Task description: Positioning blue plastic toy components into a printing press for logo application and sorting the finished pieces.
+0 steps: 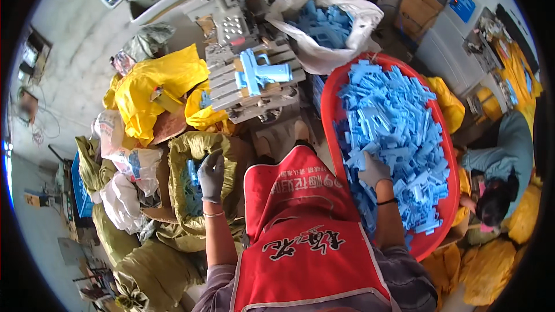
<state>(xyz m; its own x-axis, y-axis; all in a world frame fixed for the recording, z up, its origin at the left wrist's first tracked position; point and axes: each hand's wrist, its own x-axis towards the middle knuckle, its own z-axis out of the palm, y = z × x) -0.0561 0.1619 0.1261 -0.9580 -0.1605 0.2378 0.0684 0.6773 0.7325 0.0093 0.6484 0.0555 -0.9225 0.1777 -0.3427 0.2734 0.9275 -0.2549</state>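
Observation:
My left hand (211, 177), in a grey glove, hovers over the mouth of an olive woven sack (180, 211), thumb and fingers apart. Just left of it is a light-blue plastic piece (192, 172), apparently not gripped; more blue pieces lie deeper in the sack. My right hand (374, 171), also gloved, is down in a big red tub (453, 196) heaped with light-blue plastic toy gun parts (399, 130). Its fingers are bent over a toy gun part at the tub's near-left side, and their tips are partly hidden.
Ahead stands a metal machine bed (225, 84) with a blue toy gun (260, 72) on it. A white sack (300, 60) of blue parts is behind the tub. Yellow sacks (153, 89) lie at left. Another person (503, 156) bends down at far right.

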